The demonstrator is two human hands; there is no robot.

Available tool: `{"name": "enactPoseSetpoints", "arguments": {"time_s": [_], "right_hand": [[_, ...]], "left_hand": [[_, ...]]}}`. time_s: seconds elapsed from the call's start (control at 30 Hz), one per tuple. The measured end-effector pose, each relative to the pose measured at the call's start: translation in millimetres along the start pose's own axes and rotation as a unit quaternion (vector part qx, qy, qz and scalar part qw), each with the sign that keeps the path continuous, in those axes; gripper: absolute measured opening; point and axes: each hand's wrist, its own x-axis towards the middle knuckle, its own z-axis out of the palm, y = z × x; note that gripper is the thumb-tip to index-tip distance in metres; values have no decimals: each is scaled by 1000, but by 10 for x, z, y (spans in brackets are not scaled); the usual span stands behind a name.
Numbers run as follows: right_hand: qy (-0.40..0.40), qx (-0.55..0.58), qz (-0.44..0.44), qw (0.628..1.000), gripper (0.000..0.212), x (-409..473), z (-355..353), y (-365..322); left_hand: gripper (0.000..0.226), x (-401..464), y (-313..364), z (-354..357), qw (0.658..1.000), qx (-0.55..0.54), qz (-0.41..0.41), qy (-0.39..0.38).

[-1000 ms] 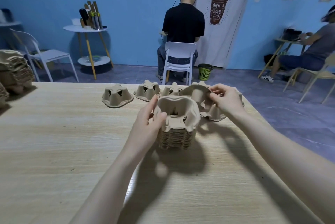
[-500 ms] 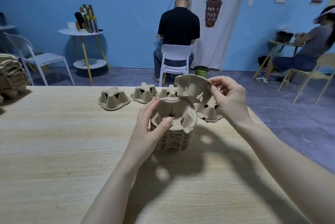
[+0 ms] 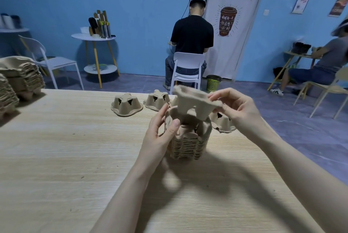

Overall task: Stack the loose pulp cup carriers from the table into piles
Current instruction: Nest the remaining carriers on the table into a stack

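A pile of nested brown pulp cup carriers [image 3: 185,146] stands in the middle of the wooden table [image 3: 66,157]. My left hand [image 3: 160,134] grips the pile's left side, thumb on its top rim. My right hand [image 3: 238,108] pinches the rim of a single carrier [image 3: 194,104] and holds it, cups down, just above the pile's top. Loose carriers lie upside down behind the pile: one [image 3: 126,105] at the left, one [image 3: 156,100] beside it, and one [image 3: 222,122] partly hidden under my right hand.
Tall finished stacks of carriers [image 3: 20,78] stand at the table's far left edge. Beyond the table a person in black sits on a white chair [image 3: 187,68], another person sits at the right, and a round white side table [image 3: 95,38] stands by the blue wall.
My right hand lifted a loose carrier from behind the pile, turned it over and brought it over the pile's top. My left hand stayed on the pile's left side.
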Motion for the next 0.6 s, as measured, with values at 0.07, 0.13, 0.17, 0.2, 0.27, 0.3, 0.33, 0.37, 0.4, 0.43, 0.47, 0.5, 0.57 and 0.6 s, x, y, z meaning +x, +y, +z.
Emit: {"name": "enactPoseSetpoints", "arguments": {"time_s": [0.07,0.13,0.17,0.2,0.27,0.3,0.33,0.37,0.4,0.43,0.47,0.5,0.57,0.6], "right_hand": [[-40,-23,-8,999,26,-32,23,-14],[-56,-48,-29,997,36,-53,59,-17],[-56,-58,-35,996,40,-56,68,-10],[-55,-64,-38,996,42,-55,70,-2],[-55,-69,-40,995,42,-52,63,7],[-57,-72,-40,995,41,-56,58,9],[-59,-75,-37,995,41,-63,58,7],[-59,-78,-32,995,43,-75,62,2],[-56,-76,-22,995,44,-87,66,-4],[-49,-66,-8,997,45,-99,61,-16],[-44,-47,6,998,43,-107,54,-36],[-46,-24,20,998,37,-116,44,-61],[-75,12,34,996,25,-130,32,-97],[-90,18,34,995,25,-136,41,-103]], "left_hand": [[65,0,19,-13,1000,-24,14,0],[71,-4,32,-31,999,-45,16,4],[76,-8,27,-34,999,-50,17,3],[79,-10,12,-37,998,-53,19,0],[80,-16,-2,-37,998,-57,19,-5],[80,-16,-5,-36,998,-58,21,-5],[80,-14,-7,-34,998,-61,25,-5],[81,-14,-3,-29,998,-64,28,-5],[81,-14,0,-24,997,-68,31,-6],[79,-15,7,-19,997,-69,36,-4],[75,-16,18,-15,997,-67,42,1],[68,-19,30,-10,997,-63,46,9],[58,-24,47,-6,996,-59,52,33],[56,-26,50,-1,996,-60,52,47]]}}
